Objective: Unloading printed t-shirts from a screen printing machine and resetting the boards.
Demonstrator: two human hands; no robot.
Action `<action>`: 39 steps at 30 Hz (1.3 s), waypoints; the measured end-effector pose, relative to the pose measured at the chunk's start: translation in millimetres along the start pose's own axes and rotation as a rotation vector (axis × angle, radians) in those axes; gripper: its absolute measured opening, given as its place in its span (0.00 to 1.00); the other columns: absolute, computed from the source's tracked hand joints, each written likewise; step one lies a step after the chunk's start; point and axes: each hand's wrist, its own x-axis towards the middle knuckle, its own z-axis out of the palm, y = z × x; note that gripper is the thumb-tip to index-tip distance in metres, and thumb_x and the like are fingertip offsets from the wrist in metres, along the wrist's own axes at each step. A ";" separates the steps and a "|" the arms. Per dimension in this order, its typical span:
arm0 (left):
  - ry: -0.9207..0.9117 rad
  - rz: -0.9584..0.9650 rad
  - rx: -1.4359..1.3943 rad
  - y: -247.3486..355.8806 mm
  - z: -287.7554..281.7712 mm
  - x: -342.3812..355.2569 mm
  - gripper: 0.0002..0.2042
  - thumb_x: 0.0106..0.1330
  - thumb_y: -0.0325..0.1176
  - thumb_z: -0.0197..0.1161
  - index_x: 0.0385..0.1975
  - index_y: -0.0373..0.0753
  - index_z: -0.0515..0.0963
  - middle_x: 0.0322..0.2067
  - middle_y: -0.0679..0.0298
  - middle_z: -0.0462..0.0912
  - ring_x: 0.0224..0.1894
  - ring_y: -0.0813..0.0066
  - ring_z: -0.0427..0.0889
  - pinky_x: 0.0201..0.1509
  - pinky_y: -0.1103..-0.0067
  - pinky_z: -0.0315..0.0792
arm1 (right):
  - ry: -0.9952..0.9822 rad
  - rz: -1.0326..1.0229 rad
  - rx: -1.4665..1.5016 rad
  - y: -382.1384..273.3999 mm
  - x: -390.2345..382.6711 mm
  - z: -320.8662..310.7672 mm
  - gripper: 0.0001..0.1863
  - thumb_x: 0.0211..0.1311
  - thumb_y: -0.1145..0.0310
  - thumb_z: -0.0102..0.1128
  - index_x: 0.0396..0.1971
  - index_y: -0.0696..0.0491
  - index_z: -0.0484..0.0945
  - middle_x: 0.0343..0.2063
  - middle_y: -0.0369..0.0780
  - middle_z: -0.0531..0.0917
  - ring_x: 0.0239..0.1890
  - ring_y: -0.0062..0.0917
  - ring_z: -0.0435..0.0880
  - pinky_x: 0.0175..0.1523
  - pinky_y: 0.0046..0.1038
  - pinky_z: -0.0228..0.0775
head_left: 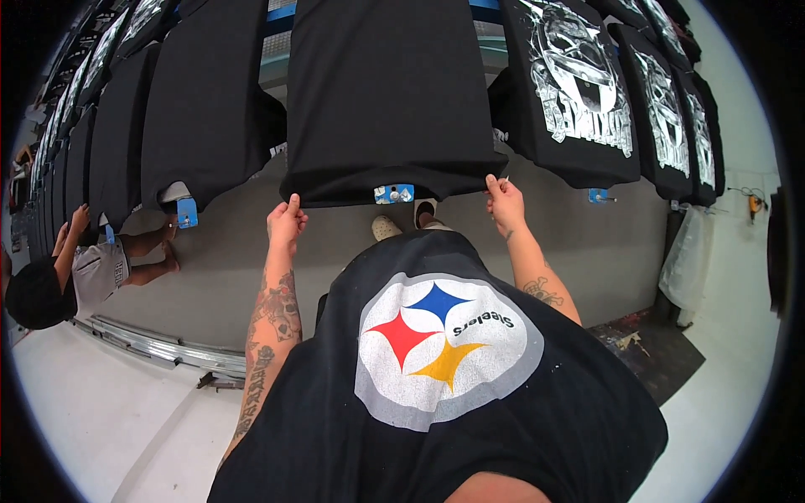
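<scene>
A plain black shirt (386, 92) lies stretched flat over a printing board straight ahead of me. My left hand (286, 221) pinches its near left corner. At the near right corner my right hand (504, 201) grips the hem. A blue bracket (393, 194) sticks out from under the board's front edge, between my hands. Below, my own black shirt with a round grey emblem (444, 348) fills the lower view.
More boards ring the press: blank black shirts (201, 101) to the left, shirts with a silver-white print (583, 84) to the right. Another person (80, 268) works at far left. Metal rails (168, 348) lie on the floor, and a clear plastic bag (689, 256) hangs at right.
</scene>
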 end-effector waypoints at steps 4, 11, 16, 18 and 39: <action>-0.058 -0.056 0.035 -5.9 -2.8 3.3 0.19 0.66 0.54 0.65 0.35 0.42 0.76 0.33 0.66 0.79 0.38 0.76 0.79 0.41 0.76 0.74 | -0.018 0.068 -0.003 1.5 1.9 -2.5 0.18 0.67 0.51 0.63 0.27 0.49 0.72 0.26 0.32 0.75 0.20 0.14 0.66 0.24 0.19 0.61; -0.177 -0.128 -0.499 14.8 13.9 26.6 0.35 0.63 0.65 0.59 0.60 0.42 0.70 0.59 0.63 0.71 0.65 0.65 0.62 0.70 0.55 0.49 | -0.104 0.267 0.508 -14.6 25.7 -1.7 0.26 0.58 0.36 0.62 0.26 0.47 0.74 0.24 0.31 0.71 0.22 0.18 0.65 0.26 0.24 0.60; -0.107 -0.109 -0.515 12.0 24.9 51.1 0.24 0.70 0.53 0.59 0.57 0.42 0.73 0.57 0.63 0.74 0.60 0.65 0.69 0.64 0.58 0.61 | -0.088 0.310 0.574 -17.4 39.3 4.9 0.16 0.62 0.51 0.64 0.25 0.46 0.73 0.22 0.31 0.69 0.21 0.19 0.66 0.25 0.23 0.60; -0.014 -0.077 -0.551 6.1 20.4 59.4 0.20 0.71 0.48 0.57 0.55 0.42 0.73 0.56 0.63 0.75 0.58 0.65 0.72 0.63 0.60 0.63 | -0.085 0.269 0.547 -16.8 41.3 5.0 0.14 0.63 0.54 0.64 0.26 0.46 0.73 0.23 0.31 0.69 0.22 0.20 0.66 0.25 0.24 0.60; -0.029 0.132 -0.680 2.4 -35.1 19.2 0.11 0.70 0.39 0.63 0.43 0.42 0.73 0.41 0.66 0.82 0.42 0.71 0.79 0.49 0.70 0.70 | -0.009 0.005 0.799 -12.7 12.8 -30.7 0.11 0.60 0.76 0.65 0.30 0.47 0.70 0.21 0.31 0.70 0.23 0.17 0.70 0.28 0.24 0.65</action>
